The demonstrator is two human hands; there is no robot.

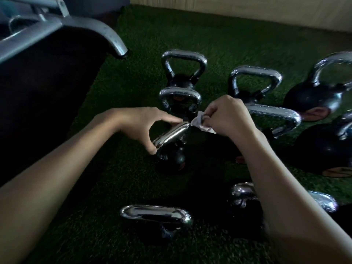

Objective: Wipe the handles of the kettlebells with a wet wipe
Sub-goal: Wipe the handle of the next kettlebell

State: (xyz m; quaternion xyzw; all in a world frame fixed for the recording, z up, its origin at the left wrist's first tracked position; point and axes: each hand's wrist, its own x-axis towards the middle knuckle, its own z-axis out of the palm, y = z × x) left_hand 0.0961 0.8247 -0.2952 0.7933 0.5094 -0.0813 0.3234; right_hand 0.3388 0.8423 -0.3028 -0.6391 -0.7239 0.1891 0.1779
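Observation:
Several black kettlebells with chrome handles stand on green turf. At the centre is a small kettlebell [171, 155], and my left hand [146, 124] holds its chrome handle [171, 133], forefinger at the far end and thumb at the near end. My right hand [228, 119] pinches a crumpled white wet wipe [200, 123] right at the far end of that handle. More kettlebells stand behind [181, 98], to the right [274, 115] and in front [156, 216].
A black bench with a grey metal frame [91, 29] fills the left side. A wooden wall [247, 10] borders the green turf [219, 40] at the back. Large kettlebells [314, 96] crowd the right edge; another [242, 195] lies under my right forearm.

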